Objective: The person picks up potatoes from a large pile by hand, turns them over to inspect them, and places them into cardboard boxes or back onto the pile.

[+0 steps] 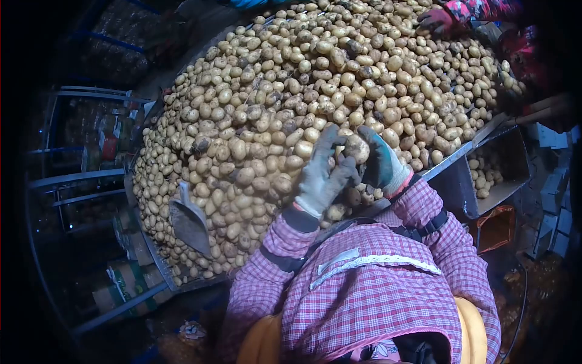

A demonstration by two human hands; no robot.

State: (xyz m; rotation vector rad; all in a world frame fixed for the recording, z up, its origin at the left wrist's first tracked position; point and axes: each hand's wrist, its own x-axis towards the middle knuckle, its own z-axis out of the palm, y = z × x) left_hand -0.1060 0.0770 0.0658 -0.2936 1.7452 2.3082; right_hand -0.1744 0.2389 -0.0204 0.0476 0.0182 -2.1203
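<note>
A single round, pale potato [356, 149] with dark soil marks is held up between my two gloved hands at the near edge of a large heap of potatoes [267, 115]. My left hand [326, 171], in a grey-white work glove, has its fingertips and thumb curled at the potato's left side. My right hand [386, 161], in a white and dark green glove, grips the same potato from the right. Loose potatoes lie directly below and around both hands. The undersides of the fingers are partly hidden.
A metal scoop [189, 223] rests on the heap at left. The bin's metal rim [464, 149] runs along the near right side, beside a box [500, 173] holding potatoes. Another person's gloved hand [436, 22] reaches in at top right. Metal rails [79, 178] stand at left.
</note>
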